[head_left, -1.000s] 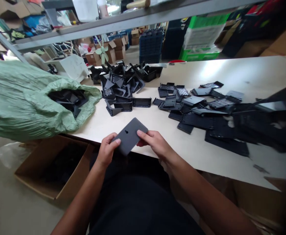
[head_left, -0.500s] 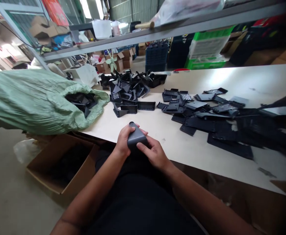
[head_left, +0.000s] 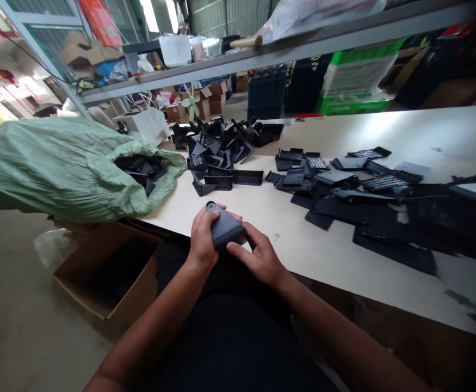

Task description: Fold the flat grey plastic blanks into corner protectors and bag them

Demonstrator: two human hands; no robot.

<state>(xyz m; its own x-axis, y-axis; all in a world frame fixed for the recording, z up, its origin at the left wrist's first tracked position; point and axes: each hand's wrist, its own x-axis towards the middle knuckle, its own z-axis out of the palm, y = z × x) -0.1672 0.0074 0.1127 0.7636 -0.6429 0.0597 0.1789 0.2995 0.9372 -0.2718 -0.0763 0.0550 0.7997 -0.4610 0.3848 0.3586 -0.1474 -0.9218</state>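
Left hand point(head_left: 202, 238): wrapped around the grey plastic plate point(head_left: 225, 230), fingers curled over its far end beside a small round hole.

Right hand point(head_left: 261, 257): fingers laid against the plate's right side, thumb out of sight.

Grip: both hands together and closed on the plate; the left carries most of it, and the right seems to steady it.

Plate: held in the air just above the near edge of the table point(head_left: 303, 275), tilted, between the person's hands.

Things about it: black plastic parts point(head_left: 217, 149) lie in a heap on the far side of the table, and flat black grilles point(head_left: 364, 207) spread to the right. A green woven sack point(head_left: 58, 169) lies at the left with more parts in its mouth.

Rest: a cardboard box point(head_left: 74, 294) stands on the floor at near left, below a metal shelf point(head_left: 262, 57) at the far side.

Risk: the smooth plate could slip if the left fingers loosen, and it could drop past the table edge.

Change: a second ago it lay flatter and further out, held by its edges; now it is turned and cupped closer in.
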